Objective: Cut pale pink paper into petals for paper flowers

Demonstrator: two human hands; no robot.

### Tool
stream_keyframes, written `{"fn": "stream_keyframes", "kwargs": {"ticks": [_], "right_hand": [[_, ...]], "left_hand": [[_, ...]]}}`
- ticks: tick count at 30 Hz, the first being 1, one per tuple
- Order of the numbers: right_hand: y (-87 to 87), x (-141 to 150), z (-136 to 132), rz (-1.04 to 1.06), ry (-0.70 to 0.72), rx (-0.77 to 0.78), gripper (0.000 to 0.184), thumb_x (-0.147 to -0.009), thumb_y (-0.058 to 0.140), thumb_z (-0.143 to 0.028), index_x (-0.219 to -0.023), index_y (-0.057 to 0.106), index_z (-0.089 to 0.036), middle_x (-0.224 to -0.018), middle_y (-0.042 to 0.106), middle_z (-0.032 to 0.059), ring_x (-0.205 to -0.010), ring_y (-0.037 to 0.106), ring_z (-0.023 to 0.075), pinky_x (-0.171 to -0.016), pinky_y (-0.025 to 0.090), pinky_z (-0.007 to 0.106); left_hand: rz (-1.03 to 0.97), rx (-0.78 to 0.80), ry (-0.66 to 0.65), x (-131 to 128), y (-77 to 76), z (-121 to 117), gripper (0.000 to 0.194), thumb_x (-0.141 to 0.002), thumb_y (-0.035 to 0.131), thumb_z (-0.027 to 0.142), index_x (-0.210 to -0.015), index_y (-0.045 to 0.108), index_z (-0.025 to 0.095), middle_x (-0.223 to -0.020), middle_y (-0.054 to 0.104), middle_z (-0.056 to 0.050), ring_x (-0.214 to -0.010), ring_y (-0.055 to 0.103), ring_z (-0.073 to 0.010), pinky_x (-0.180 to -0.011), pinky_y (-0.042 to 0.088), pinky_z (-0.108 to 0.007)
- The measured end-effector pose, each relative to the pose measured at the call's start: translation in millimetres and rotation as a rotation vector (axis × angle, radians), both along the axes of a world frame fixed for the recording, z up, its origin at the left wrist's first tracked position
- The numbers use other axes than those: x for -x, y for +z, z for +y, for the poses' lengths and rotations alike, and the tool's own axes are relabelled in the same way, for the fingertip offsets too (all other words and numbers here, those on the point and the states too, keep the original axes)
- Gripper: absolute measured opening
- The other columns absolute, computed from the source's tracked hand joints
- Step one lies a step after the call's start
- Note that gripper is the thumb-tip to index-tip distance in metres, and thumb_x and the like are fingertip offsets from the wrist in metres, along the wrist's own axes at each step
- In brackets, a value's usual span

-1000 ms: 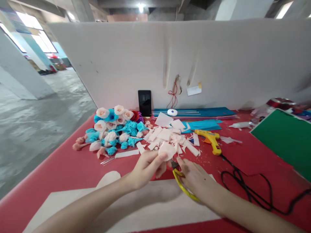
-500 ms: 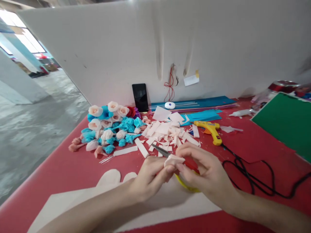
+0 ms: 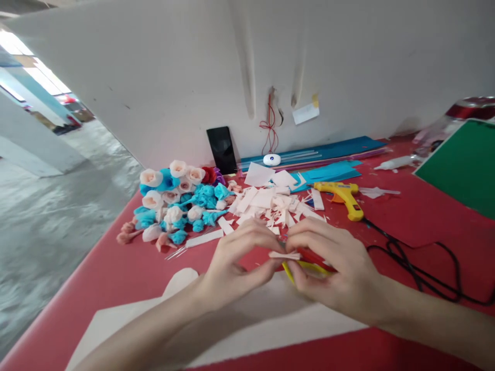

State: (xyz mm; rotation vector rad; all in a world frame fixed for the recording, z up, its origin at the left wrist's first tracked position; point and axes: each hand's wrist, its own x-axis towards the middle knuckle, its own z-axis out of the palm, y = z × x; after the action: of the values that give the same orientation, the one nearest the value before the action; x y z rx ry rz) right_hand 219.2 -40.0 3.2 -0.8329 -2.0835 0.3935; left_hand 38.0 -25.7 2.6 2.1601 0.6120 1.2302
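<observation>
Between both hands is a small folded strip of pale pink crepe paper (image 3: 284, 255), seen nearly edge-on. My left hand (image 3: 243, 263) pinches its left end with thumb and fingers. At the right end, my right hand (image 3: 332, 263) is closed on it the same way. Scissors with yellow and red handles (image 3: 315, 268) show under and behind my right fingers; their blades are mostly hidden, and whether the fingers hook through the handles I cannot tell. Below my hands lies a large pale pink crepe paper sheet (image 3: 247, 330), with a rounded piece (image 3: 182, 281) at its upper left.
Paper flowers (image 3: 181, 201) in pink, white and blue are heaped at left. Pale paper scraps (image 3: 266, 201) lie beyond my hands. A yellow glue gun (image 3: 344, 197) with a black cord (image 3: 406, 265) sits right, near a green board (image 3: 464, 167). A phone (image 3: 221, 149) leans on the wall.
My hands have drawn level at the paper, which now appears flatter and edge-on. The scissor blade that pointed out to the left is now mostly hidden. The view has shifted slightly.
</observation>
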Motion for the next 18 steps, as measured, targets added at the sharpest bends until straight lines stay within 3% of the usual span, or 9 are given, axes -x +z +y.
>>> {"fn": "stream_keyframes", "kwargs": {"ticks": [4,9,13,18], "right_hand": [[1.1,0,2,-0.079,0.067,0.247,0.008,-0.080,0.056,-0.023,-0.085,0.053,-0.017,-0.078,0.055,0.0007,-0.070,0.051,0.0115,-0.063,0.040,0.024],[-16.2,6,-6,-0.016,0.217,0.365,0.020,-0.089,0.043,-0.023,-0.072,0.050,-0.016,-0.066,0.048,-0.0028,-0.061,0.045,0.0074,-0.055,0.034,0.020],[-46.3,13,-17,-0.121,0.184,0.370,0.022,-0.089,0.042,-0.026,-0.071,0.050,-0.016,-0.062,0.049,-0.0028,-0.055,0.043,0.0078,-0.051,0.030,0.022],[-75.8,19,-22,-0.129,0.241,0.317,0.021,-0.086,0.041,-0.018,-0.069,0.054,-0.016,-0.068,0.056,0.0009,-0.061,0.050,0.0102,-0.055,0.034,0.023]], "left_hand": [[-0.078,0.116,0.045,0,2.8,-1,0.017,-0.072,0.062,0.004,-0.082,0.061,0.017,-0.075,0.063,-0.002,-0.074,0.058,-0.0126,-0.073,0.048,-0.028],[-0.051,0.246,0.058,5,-3.1,-13,0.010,-0.073,0.062,0.008,-0.079,0.062,0.016,-0.074,0.064,-0.004,-0.073,0.059,-0.0145,-0.068,0.050,-0.028],[-0.024,0.308,0.070,12,-28.8,-30,0.011,-0.075,0.060,0.007,-0.080,0.060,0.016,-0.074,0.062,-0.004,-0.071,0.057,-0.0133,-0.070,0.048,-0.028],[-0.014,0.197,0.074,17,-59.2,-37,0.016,-0.075,0.059,0.006,-0.087,0.057,0.017,-0.076,0.062,-0.003,-0.074,0.058,-0.0141,-0.072,0.048,-0.030]]}}
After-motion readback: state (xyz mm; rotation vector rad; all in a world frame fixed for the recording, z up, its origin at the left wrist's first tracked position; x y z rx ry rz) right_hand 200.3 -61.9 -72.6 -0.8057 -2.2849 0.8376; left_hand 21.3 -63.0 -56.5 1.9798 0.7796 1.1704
